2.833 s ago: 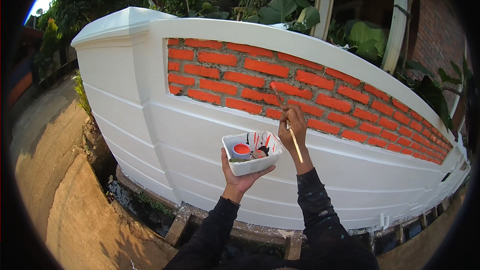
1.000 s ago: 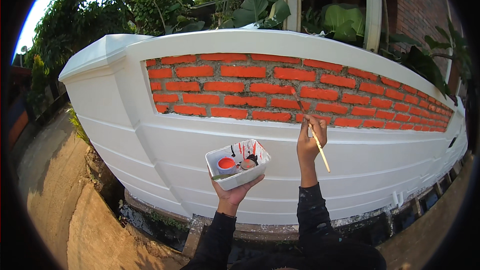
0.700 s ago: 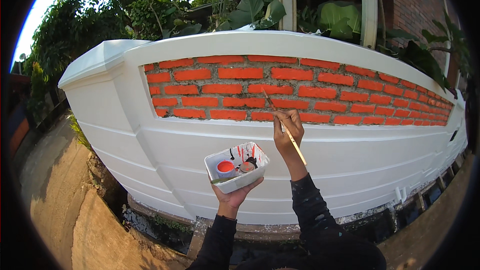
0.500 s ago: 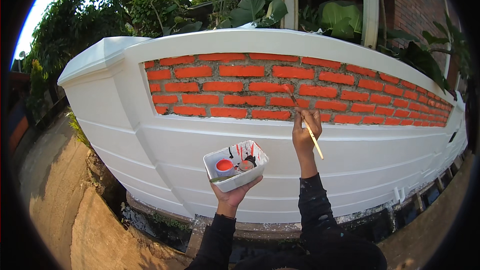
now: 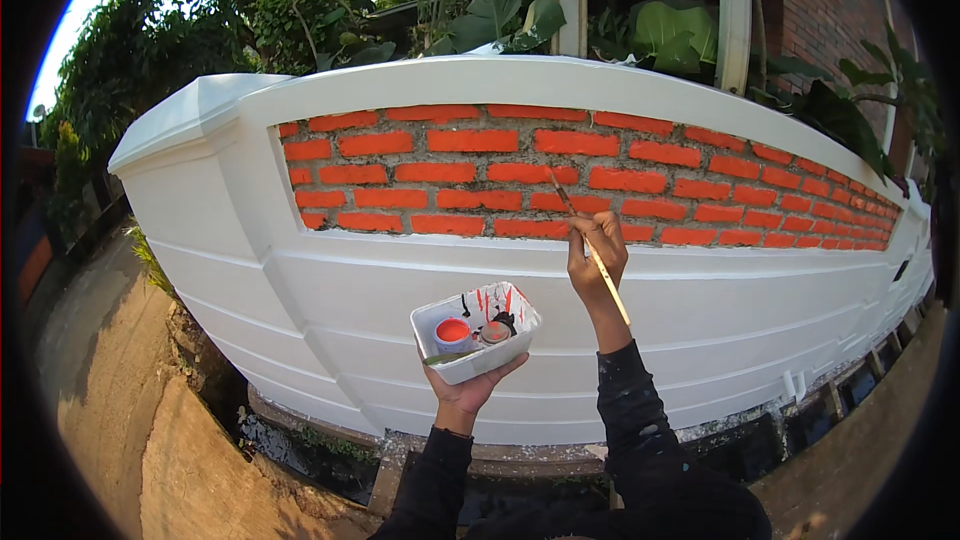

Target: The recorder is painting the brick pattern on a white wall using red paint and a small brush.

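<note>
My right hand [image 5: 598, 248] pinches a thin paintbrush [image 5: 612, 290] with a pale wooden handle. Its tip reaches up and left to an orange-red brick [image 5: 532, 173] in the wall's brick panel; whether the bristles touch is too small to tell. Grey mortar [image 5: 470, 156] runs between the painted bricks. Lower and to the left, my left hand [image 5: 468, 390] supports a white plastic tub [image 5: 470, 370] from beneath. Inside it stand a small pot of orange-red paint [image 5: 453, 332] and a second small jar [image 5: 495, 333]. Red and black smears mark the tub's inner wall.
A white wall [image 5: 480, 285] frames the brick panel and curves away to both sides. At its foot runs a drain ditch [image 5: 320, 460] with dark water and concrete crosspieces. A dirt path [image 5: 110, 370] lies at left. Leafy plants [image 5: 680, 35] and posts [image 5: 733, 15] rise behind the wall.
My right hand and the brush have moved a little left, the brush tip travelling left along the same brick. My left hand still holds the tub nearly where it was.
</note>
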`<state>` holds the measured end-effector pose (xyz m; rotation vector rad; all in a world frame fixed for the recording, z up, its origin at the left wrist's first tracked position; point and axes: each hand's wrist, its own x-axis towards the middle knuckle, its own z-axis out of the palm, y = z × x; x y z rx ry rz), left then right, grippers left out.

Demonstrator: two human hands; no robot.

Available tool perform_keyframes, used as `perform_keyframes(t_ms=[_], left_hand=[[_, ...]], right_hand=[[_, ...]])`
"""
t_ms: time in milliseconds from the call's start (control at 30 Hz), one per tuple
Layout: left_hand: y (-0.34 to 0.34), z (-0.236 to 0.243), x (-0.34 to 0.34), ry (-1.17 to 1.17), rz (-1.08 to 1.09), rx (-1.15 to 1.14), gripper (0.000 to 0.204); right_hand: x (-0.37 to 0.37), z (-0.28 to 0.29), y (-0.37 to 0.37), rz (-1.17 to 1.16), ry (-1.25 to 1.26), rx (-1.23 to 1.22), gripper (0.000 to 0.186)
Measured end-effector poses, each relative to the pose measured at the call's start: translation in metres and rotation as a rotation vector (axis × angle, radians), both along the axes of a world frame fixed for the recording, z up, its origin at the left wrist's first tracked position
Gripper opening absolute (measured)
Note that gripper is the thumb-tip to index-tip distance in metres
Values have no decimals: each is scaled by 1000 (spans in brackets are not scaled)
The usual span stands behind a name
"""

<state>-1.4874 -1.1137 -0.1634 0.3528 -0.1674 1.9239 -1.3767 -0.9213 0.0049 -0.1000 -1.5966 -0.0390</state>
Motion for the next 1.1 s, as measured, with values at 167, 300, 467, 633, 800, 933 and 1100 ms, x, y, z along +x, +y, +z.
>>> perform_keyframes(t_ms=[167,300,467,633,800,933,1100], left_hand=[[0,6,3,-42,-51,41,91],[5,1,-4,-124,-80,69,100],[5,-2,-6,-112,-77,86,100],[1,-4,-8,-83,-65,72,99],[-3,-10,-11,-77,10,-11,98],[-14,-15,-10,-71,16,24,88],[-19,-11,-9,-58,-21,38,92]], right_hand=[[5,0,3,-13,7,-89,19],[4,1,3,-1,-33,-174,20],[6,-3,7,-14,-19,-76,20],[0,-14,7,-27,42,-137,17],[-30,-14,-4,234,-70,-95,20],[-31,-3,-4,157,-11,-172,19],[12,-14,4,-45,134,-76,24]])
